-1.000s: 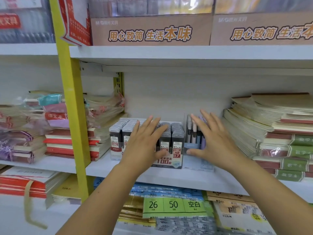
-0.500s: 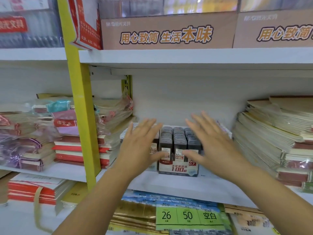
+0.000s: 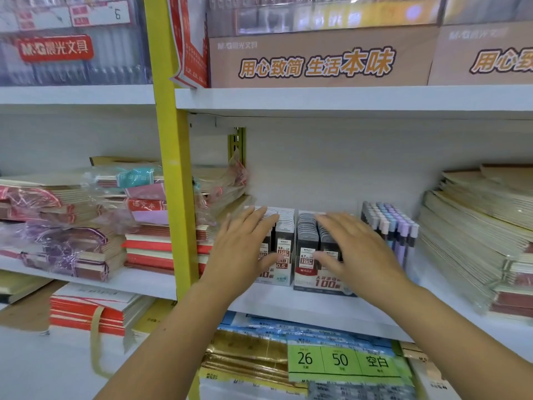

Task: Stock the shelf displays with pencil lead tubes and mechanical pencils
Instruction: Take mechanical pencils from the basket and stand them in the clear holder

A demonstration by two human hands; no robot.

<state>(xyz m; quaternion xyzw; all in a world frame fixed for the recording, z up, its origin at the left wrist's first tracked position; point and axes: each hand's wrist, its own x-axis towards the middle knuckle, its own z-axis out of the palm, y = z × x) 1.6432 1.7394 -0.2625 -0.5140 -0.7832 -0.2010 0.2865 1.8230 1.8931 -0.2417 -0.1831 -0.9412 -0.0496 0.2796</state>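
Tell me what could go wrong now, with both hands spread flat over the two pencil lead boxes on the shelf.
1. Neither the left hand nor the right hand grips anything. Both seem to lie flat on the lead tubes, so a push could tip the 0.5 lead box or the 0.7 lead box and spill tubes.
2. The right hand is close beside the upright mechanical pencils, so a sideways nudge might topple them.

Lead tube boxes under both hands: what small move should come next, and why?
Probably nudge the right box back level with the left box: the left hand and right hand lie flat on them, and the right front seems slightly further forward.
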